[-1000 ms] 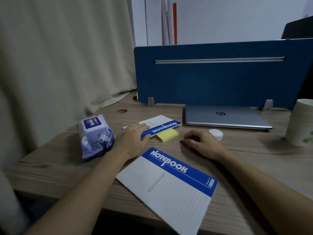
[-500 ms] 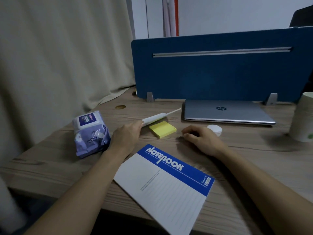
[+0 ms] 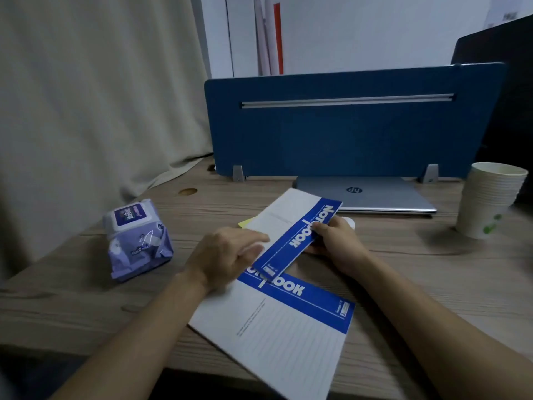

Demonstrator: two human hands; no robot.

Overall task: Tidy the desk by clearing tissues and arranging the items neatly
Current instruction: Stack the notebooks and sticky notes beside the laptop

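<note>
I hold a small blue-and-white notebook [image 3: 291,226] above the desk with both hands. My left hand [image 3: 222,252] grips its near left edge. My right hand [image 3: 334,241] pinches its blue header from the right. Its lower corner overlaps the header of a larger notebook [image 3: 277,321] that lies flat near the front edge of the desk. A yellow sticky-note pad [image 3: 243,224] peeks out from under the small notebook. A purple pack of wet wipes [image 3: 137,238] stands to the left.
A closed silver laptop [image 3: 372,194] lies against the blue divider panel [image 3: 346,131]. A stack of paper cups [image 3: 487,200] stands at the right. A small white round thing [image 3: 350,222] shows behind my right hand. A beige curtain hangs on the left.
My left hand lifted the small notebook off the sticky-note pad and swung it toward me. My right hand left the desk and took hold of the notebook's header.
</note>
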